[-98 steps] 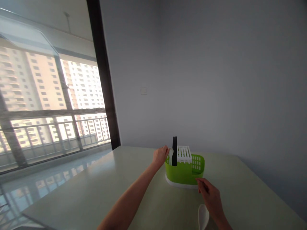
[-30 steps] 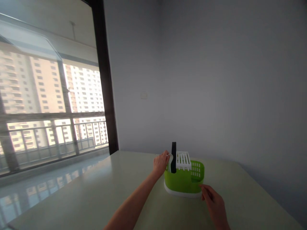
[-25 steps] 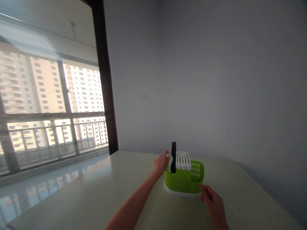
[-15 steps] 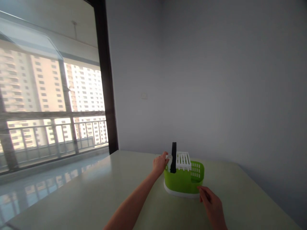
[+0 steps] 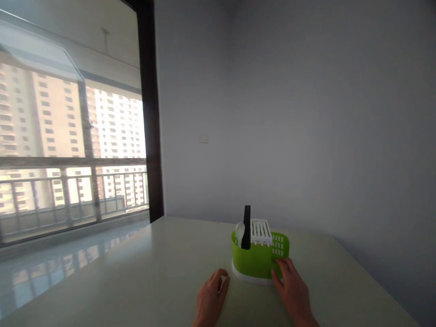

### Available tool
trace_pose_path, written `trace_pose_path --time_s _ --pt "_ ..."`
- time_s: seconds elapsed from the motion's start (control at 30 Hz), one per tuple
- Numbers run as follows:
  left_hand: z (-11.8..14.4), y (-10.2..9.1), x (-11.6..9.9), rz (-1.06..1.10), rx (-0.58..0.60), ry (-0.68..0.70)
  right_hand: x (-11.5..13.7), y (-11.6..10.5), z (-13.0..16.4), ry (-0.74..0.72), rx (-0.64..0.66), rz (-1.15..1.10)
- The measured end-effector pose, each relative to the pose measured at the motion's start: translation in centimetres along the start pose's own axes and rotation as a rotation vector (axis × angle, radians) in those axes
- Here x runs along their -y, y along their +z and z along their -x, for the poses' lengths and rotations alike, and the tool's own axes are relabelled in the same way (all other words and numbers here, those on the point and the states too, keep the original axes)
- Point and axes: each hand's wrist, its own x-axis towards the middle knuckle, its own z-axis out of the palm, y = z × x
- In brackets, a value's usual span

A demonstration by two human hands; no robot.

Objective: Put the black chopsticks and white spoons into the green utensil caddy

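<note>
A green cutlery caddy point(image 5: 252, 263) with a white base stands on the table. White spoons point(image 5: 240, 232) and a bundle of black chopsticks point(image 5: 246, 227) stand upright in its left part. A white slatted rack point(image 5: 261, 231) sits across its middle. My left hand point(image 5: 211, 293) is over the table at the front left of the caddy, holding nothing, thumb and curled fingers apart. My right hand point(image 5: 292, 287) is at the caddy's front right side, fingers apart; its fingertips overlap the green wall, and I cannot tell whether they press on it.
The pale table point(image 5: 163, 272) reaches back to a grey wall point(image 5: 289, 113) with a small wall plate point(image 5: 204, 139). On the left, a dark-framed window point(image 5: 155, 136) looks onto a railing and tall buildings.
My left hand has let go of the white spoons and come down toward me, in front of the caddy. My right hand has risen slightly, and its fingers have spread.
</note>
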Motion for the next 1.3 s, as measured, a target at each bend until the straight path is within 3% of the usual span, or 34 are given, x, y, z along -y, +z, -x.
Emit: trace_pose_path --time_s 0.2,0.4,1.1,1.3 --pt "-0.3 0.4 -0.5 -0.055 0.047 -0.009 1.0 0.2 -1.7 -0.118 0.039 0.266" --pt "-0.3 0.2 0.2 -0.127 0.076 -0.056 -1.1 -0.1 -2.5 -0.145 0.046 0.289" --pt "-1.0 0.1 1.1 -0.043 0.122 -0.076 -18.4 -5.6 -5.5 -0.133 0.106 0.41" --pt "-1.0 0.3 1.1 -0.054 0.128 -0.037 -21.4 -7.0 -5.5 -0.105 0.104 0.416"
